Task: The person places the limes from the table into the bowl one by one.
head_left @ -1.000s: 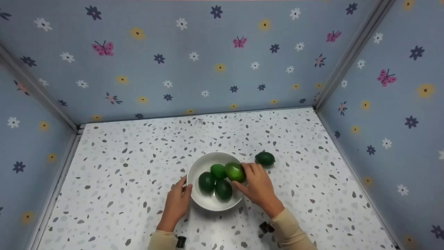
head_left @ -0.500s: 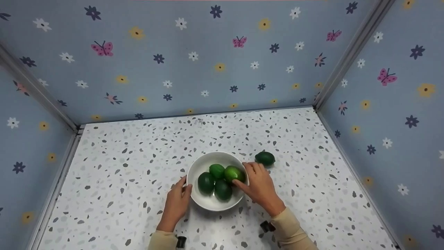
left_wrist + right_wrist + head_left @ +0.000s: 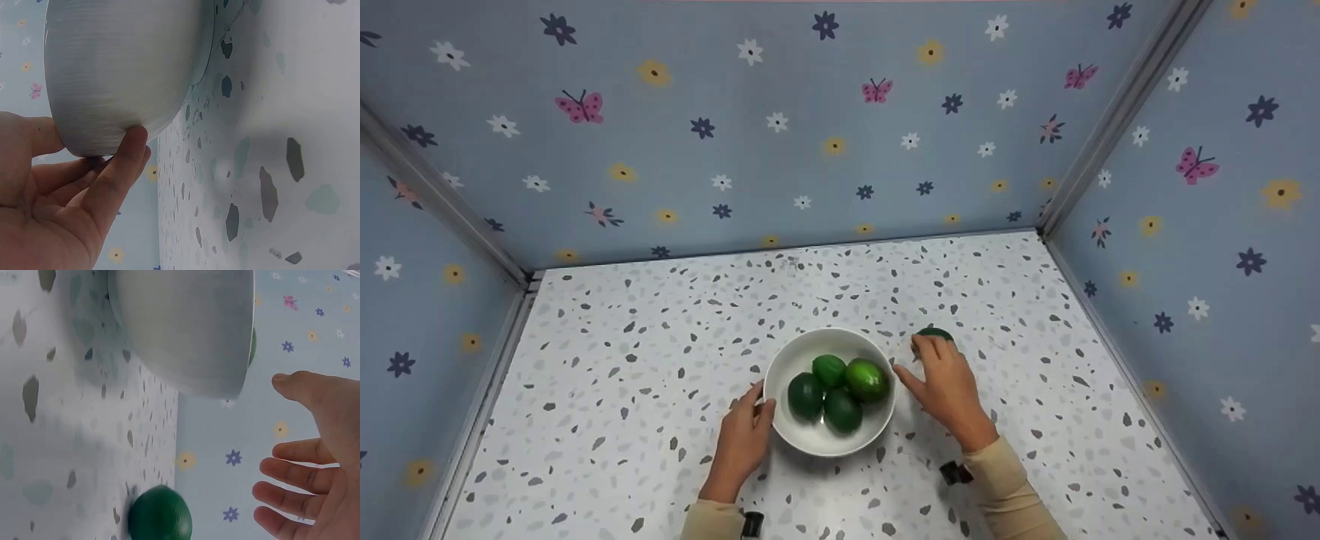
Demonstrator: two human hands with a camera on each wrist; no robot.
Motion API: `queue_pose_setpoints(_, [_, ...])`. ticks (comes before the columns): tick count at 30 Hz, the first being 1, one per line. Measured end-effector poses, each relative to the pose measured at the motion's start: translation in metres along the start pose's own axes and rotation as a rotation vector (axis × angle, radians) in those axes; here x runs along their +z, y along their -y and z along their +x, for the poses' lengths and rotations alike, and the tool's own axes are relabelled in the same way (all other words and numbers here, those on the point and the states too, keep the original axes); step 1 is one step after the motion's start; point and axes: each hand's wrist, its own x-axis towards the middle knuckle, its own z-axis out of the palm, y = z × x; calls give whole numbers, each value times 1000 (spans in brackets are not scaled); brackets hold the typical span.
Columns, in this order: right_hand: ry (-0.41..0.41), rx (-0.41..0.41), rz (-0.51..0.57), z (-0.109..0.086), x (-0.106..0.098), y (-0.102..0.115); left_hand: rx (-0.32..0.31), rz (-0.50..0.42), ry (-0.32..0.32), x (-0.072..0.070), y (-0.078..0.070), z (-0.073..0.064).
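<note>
A white bowl (image 3: 829, 341) stands on the table with several glossy green fruits in it: dark oval ones (image 3: 806, 396), a smaller green one (image 3: 829, 370) and a brighter one (image 3: 868, 381) by the right rim. My left hand (image 3: 742, 435) touches the bowl's left side, its extended fingers (image 3: 115, 185) along the outer wall and its thumb near the rim. Off the bowl's right side, my right hand (image 3: 949, 386) holds nothing, its fingers (image 3: 292, 475) spread. It reaches over a dark green lime-like fruit (image 3: 160, 514), which it partly hides in the head view.
Under everything is a white speckled table (image 3: 660, 337). Blue panels with flowers and butterflies (image 3: 780, 82) rise behind it and along both sides. Small black devices (image 3: 956, 472) sit at both wrists.
My right hand has let go of the brighter green fruit in the bowl and moved right, over the fruit on the table. The left hand and bowl stay in place.
</note>
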Motion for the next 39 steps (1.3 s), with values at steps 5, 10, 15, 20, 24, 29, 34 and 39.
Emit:
queue_pose_setpoints(5, [-4,54,-11,1,0,-23,-1,-5,3,0,-1,0])
queue_pose_setpoints(10, [77,137,-4,2,3,-47,-13,-18,6,0,-1,0])
queue_pose_setpoints(15, [192,227,-2,2,7,-64,-8,-11,5,0,-2,0])
queue_pose_setpoints(20, [262,290,16,1,14,-71,-8,-5,7,0,-2,0])
queue_pose_setpoints(24, [306,325,21,0,20,-75,-6,0,6,1,-2,-1])
queue_pose_setpoints(29, [306,346,18,-2,25,-79,-3,3,10,2,0,1])
queue_pose_setpoints(34, [309,364,26,-2,26,-79,-9,2,8,1,0,1])
queue_pose_setpoints(39, [299,355,25,-2,26,-78,-18,9,9,0,0,0])
